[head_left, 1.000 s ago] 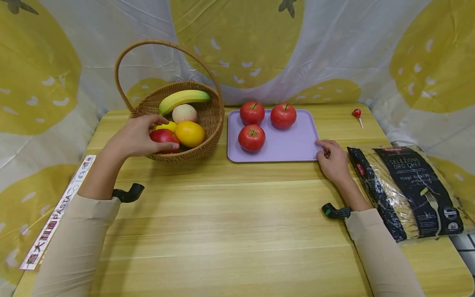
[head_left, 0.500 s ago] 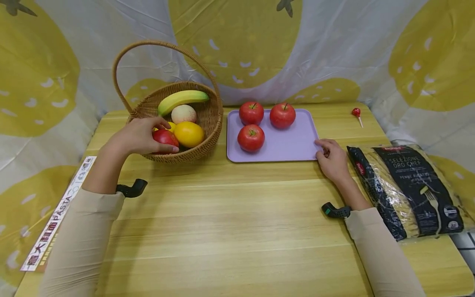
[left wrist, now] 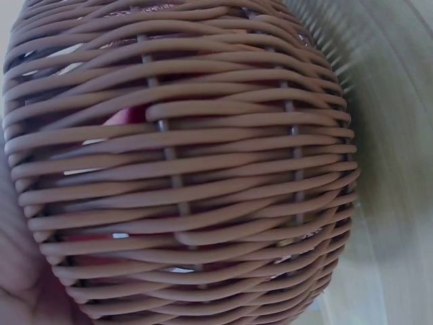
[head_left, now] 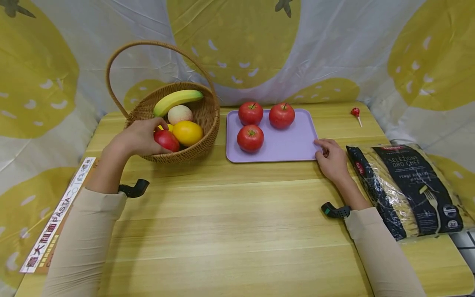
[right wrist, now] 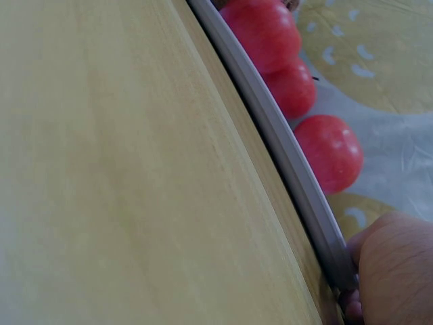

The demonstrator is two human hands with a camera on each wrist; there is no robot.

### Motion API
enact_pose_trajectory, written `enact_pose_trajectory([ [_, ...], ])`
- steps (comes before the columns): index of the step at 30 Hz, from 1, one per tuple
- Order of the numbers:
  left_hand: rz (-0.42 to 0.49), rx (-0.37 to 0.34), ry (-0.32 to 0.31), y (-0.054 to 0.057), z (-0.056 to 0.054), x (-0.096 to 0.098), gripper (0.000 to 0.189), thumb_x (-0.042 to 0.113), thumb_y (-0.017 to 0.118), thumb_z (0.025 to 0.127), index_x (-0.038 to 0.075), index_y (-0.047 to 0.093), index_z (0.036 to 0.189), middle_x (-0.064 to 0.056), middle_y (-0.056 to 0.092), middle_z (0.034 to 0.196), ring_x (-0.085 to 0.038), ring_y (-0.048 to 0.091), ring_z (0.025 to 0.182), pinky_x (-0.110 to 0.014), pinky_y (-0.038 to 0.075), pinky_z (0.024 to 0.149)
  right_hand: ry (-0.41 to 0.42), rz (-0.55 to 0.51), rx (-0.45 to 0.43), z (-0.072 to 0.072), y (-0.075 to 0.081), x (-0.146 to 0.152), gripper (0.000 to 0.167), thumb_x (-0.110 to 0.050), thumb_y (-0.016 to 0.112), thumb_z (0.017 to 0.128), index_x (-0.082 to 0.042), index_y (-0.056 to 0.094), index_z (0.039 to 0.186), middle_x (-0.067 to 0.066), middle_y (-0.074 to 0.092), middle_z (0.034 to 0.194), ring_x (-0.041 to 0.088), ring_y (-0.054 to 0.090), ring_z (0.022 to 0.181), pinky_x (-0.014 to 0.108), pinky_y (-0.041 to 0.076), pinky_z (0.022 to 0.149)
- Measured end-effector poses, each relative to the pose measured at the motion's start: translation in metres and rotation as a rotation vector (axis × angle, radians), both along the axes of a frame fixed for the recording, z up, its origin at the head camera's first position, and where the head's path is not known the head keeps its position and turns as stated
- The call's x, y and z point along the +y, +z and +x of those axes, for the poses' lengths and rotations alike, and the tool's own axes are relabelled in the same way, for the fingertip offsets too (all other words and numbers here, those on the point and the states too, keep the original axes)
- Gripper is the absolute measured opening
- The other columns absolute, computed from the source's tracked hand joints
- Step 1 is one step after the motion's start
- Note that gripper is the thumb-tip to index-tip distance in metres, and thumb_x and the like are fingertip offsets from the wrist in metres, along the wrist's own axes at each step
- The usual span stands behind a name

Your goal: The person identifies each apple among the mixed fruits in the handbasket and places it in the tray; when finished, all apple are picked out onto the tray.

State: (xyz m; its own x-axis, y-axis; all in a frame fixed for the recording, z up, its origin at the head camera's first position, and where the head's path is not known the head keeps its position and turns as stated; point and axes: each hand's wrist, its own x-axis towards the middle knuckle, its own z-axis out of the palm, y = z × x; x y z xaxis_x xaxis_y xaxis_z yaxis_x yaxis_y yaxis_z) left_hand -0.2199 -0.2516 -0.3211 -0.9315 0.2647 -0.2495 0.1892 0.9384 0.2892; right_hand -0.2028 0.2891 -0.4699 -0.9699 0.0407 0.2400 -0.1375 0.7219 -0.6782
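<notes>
In the head view, my left hand (head_left: 142,136) reaches over the near left rim of a wicker basket (head_left: 193,154). Its fingers and thumb curl round a smooth red fruit (head_left: 168,141) inside; the kind of fruit does not show. Beside that fruit lie an orange-yellow fruit (head_left: 188,133), a pale peach-like fruit (head_left: 180,114) and a banana (head_left: 178,102). A further yellow fruit is mostly hidden behind my fingers. My right hand (head_left: 332,161) pinches the right edge of a lilac tray (head_left: 287,146). Red apples (head_left: 250,138) stand on the tray's left and middle.
A bag of penne pasta (head_left: 412,189) lies right of my right forearm. A red lollipop (head_left: 356,115) is at the back right. A printed pasta box (head_left: 55,218) lies along the left table edge. Patterned cloth (head_left: 237,49) hangs behind the table (head_left: 237,231).
The basket and its handle have shifted slightly left. My left hand has moved a little right with the red fruit, which shows more now. My right hand stays at the tray edge.
</notes>
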Motion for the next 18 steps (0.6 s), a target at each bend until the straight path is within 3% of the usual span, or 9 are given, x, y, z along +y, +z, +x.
enact_pose_trajectory([
  [10,0.081,0.081,0.087,-0.0028,0.0025,0.0030,0.080,0.054,0.088,0.074,0.017,0.057,0.138,-0.027,0.060,0.131,-0.051,0.050,0.117,-0.066,0.050,0.090,-0.010,-0.008,-0.009,-0.0002,-0.0008,0.0002,0.039,-0.003,0.057,0.095,0.002,0.068,0.131,0.021,0.062,0.136,0.027,0.054,0.095,0.022,0.036,0.076],
  [14,0.121,0.135,0.101,-0.0026,0.0024,0.0033,0.081,0.052,0.090,0.072,0.019,0.059,0.139,-0.025,0.055,0.139,-0.050,0.048,0.122,-0.069,0.048,0.092,-0.011,-0.008,-0.006,-0.0004,-0.0011,0.0003,0.039,-0.002,0.056,0.095,0.002,0.068,0.131,0.021,0.062,0.136,0.027,0.054,0.094,0.022,0.036,0.076],
  [18,0.173,0.169,0.123,-0.0024,0.0036,0.0045,0.086,0.049,0.091,0.072,0.015,0.053,0.141,-0.024,0.051,0.143,-0.050,0.046,0.125,-0.071,0.047,0.093,-0.007,-0.006,-0.006,-0.0005,-0.0009,0.0000,0.039,-0.002,0.056,0.095,0.002,0.068,0.131,0.021,0.061,0.137,0.027,0.054,0.095,0.023,0.036,0.076],
])
